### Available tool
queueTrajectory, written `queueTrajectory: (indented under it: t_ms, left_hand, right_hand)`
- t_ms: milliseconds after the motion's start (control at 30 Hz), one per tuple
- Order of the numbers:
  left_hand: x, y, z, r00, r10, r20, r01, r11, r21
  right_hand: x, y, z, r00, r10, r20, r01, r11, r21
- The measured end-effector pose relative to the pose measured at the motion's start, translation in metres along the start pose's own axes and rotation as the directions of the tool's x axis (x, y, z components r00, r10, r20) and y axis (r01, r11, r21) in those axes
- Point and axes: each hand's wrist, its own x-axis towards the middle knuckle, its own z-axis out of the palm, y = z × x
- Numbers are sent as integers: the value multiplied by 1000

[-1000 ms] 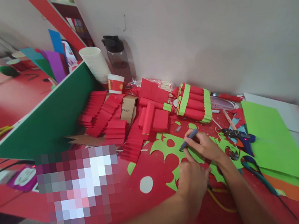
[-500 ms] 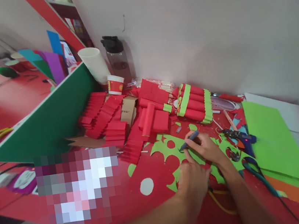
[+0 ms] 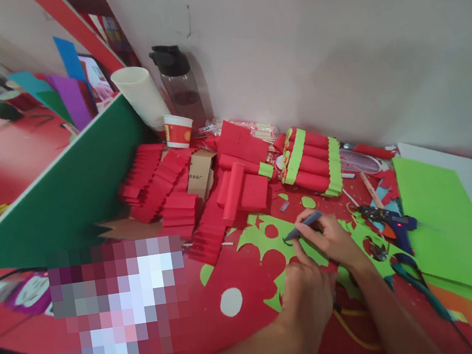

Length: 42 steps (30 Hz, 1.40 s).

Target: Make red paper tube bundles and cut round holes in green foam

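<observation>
A grey-blue pen (image 3: pixel 306 225) is in my right hand (image 3: pixel 333 242), its fingers closed around the barrel. The tip rests on a sheet of green paper (image 3: pixel 251 240) full of round cutouts and scalloped edges, beside a short dark curved line. My left hand (image 3: pixel 307 293) lies close below, index finger pressed on the paper near the pen tip, its other fingers curled. What lies under that palm is hidden. Behind the hands stands a bundle of red paper rolls (image 3: pixel 308 161) banded with green strips. A white paper disc (image 3: pixel 231 302) lies to the left.
Folded red paper pieces (image 3: pixel 181 211) and a small box (image 3: pixel 200 173) lie left. Stacked cups (image 3: pixel 141 96) and a bottle (image 3: pixel 179 85) stand by the wall. At right are a blue glue gun (image 3: pixel 394 222), scissors (image 3: pixel 422 285) and green sheets (image 3: pixel 448 223). A green board (image 3: pixel 62 189) divides the table.
The view has shifted a little. My right hand keeps the pen on the green paper, and the dark line at its tip looks slightly longer. My left hand stays pressed down.
</observation>
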Motion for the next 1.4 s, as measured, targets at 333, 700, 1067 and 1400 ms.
queueTrajectory:
  t_ms: [333,700,1067,1400]
  left_hand:
    - [4,1,-3,998,-5,66,2,999,42]
    - [1,-1,1,997,39,70,-38,999,-17]
    - [1,-2,2,994,51,97,-46,998,-48]
    - [0,-1,6,996,53,72,-50,998,-37]
  right_hand:
    - [1,7,2,999,41,0,-41,998,39]
    - [2,10,5,997,66,-34,-66,998,15]
    - [0,8,6,987,40,-156,-46,998,-39]
    - [-3,11,6,977,25,-213,-49,993,-108]
